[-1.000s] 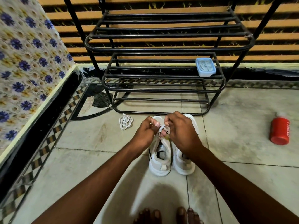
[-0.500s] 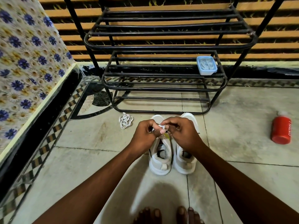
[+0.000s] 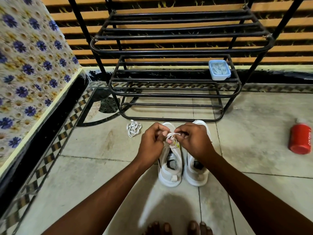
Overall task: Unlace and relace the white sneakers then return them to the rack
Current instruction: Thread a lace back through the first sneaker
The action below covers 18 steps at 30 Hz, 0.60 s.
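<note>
Two white sneakers (image 3: 183, 164) standing side by side on the tiled floor (image 3: 94, 167), toes pointing at the black rack's (image 3: 171, 48) bottom front rail. Working above the left-hand sneaker (image 3: 170, 168): left hand (image 3: 151, 145) and right hand (image 3: 195, 141) both curling their fingers and pinching the white lace (image 3: 172, 137) over its tongue, knuckles almost touching. Lying loose on the floor just left of the toes, a second lace (image 3: 133, 128), bunched. Sitting on the rack's middle shelf at its right end, a blue lidded box (image 3: 219, 70). Lying near the floor's right edge, a red bottle (image 3: 300, 139).
</note>
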Tool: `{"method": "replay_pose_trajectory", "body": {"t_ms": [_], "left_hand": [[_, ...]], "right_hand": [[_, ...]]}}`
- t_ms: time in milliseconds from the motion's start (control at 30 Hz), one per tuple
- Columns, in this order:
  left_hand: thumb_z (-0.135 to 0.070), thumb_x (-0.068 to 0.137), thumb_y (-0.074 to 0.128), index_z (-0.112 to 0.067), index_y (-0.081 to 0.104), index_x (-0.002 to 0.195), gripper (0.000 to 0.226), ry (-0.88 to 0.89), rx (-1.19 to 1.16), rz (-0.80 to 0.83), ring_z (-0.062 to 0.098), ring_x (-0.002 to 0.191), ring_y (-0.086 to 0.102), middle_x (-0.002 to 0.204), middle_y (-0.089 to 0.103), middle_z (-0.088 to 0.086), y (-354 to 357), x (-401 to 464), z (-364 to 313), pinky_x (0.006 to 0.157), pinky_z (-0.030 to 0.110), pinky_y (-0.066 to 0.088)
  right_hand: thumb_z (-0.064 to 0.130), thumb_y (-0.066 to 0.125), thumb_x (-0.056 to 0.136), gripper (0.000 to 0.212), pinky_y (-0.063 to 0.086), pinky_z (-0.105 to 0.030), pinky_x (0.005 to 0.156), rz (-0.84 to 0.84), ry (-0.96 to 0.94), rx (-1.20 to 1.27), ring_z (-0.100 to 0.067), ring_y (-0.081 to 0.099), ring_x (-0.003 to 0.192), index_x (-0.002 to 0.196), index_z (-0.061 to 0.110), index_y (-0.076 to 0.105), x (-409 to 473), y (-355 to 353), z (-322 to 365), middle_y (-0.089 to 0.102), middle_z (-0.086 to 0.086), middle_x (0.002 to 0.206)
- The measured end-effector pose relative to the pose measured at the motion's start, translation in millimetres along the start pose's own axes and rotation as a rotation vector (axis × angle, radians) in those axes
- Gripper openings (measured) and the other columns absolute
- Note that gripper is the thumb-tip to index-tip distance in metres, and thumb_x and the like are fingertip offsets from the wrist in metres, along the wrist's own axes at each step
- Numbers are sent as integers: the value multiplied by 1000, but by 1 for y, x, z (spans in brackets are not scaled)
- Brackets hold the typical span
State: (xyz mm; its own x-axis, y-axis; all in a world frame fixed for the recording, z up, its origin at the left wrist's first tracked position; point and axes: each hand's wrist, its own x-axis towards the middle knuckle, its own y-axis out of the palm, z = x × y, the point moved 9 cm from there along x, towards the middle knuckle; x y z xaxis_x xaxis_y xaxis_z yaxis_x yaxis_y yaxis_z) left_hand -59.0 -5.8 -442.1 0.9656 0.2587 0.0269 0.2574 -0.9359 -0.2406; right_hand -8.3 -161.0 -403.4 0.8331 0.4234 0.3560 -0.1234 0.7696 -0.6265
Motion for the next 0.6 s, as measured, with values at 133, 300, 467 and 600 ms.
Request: {"method": "replay_pose_trajectory", "body": {"t_ms": [133, 300, 467, 600], "left_hand": [[17, 88, 50, -10, 69, 96, 35, 8, 48, 24, 22, 90, 74, 92, 75, 4, 0, 5, 3, 76, 40, 59], [23, 81, 64, 0, 66, 96, 28, -106, -101, -33, 17, 74, 72, 83, 72, 10, -3, 4, 15, 58, 27, 56], [20, 84, 60, -10, 69, 95, 33, -92, -47, -93, 20, 81, 72, 86, 73, 9, -10, 7, 23, 73, 43, 62], [5, 90, 68, -15, 66, 100, 22, 21, 129, -184, 8, 83, 71, 85, 71, -4, -26, 4, 15, 75, 30, 61]], "right_hand": [[14, 73, 81, 13, 54, -35, 65, -23, -75, -72, -18, 61, 68, 93, 11, 75, -6, 4, 9, 65, -2, 82], [13, 73, 84, 3, 50, -29, 64, -52, -40, -50, -15, 58, 64, 86, 11, 72, -7, 7, 10, 63, -1, 80], [5, 77, 82, 11, 43, -16, 67, -40, -57, -30, -10, 56, 68, 89, 11, 72, -5, 10, 10, 65, 0, 79], [4, 77, 81, 18, 51, -25, 69, -63, -23, -10, -11, 61, 71, 96, 12, 70, -8, -1, -1, 66, 4, 81]]}}
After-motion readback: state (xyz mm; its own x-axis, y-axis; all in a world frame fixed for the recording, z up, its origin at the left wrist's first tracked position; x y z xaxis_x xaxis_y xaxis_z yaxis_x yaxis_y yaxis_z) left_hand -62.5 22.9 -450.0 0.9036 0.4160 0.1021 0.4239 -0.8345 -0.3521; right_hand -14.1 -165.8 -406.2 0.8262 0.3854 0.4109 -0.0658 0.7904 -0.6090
